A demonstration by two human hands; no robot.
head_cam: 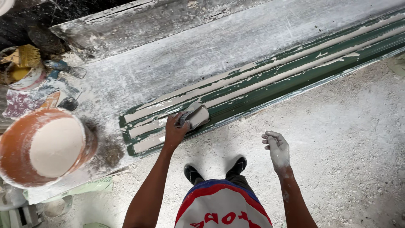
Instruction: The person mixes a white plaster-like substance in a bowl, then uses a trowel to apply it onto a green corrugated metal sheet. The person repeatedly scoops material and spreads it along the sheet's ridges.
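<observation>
Left hand (175, 131) has its grip around a putty knife (195, 117), blade lying crosswise on the long green moulding (270, 82).

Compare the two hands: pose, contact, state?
The left hand grips a putty knife pressed on the green moulding; the right hand hangs free over the floor, holding nothing. Left fingers are closed; right fingers are loosely curled. The right is whiter with filler. Both are bare.

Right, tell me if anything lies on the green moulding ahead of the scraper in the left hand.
Nothing visible does. The left hand presses the scraper onto the green moulding near its end, and the grooves beyond carry only streaks of pale filler. The orange bucket and brush sit off to the side. The right hand hangs empty, clear of the strip.
</observation>
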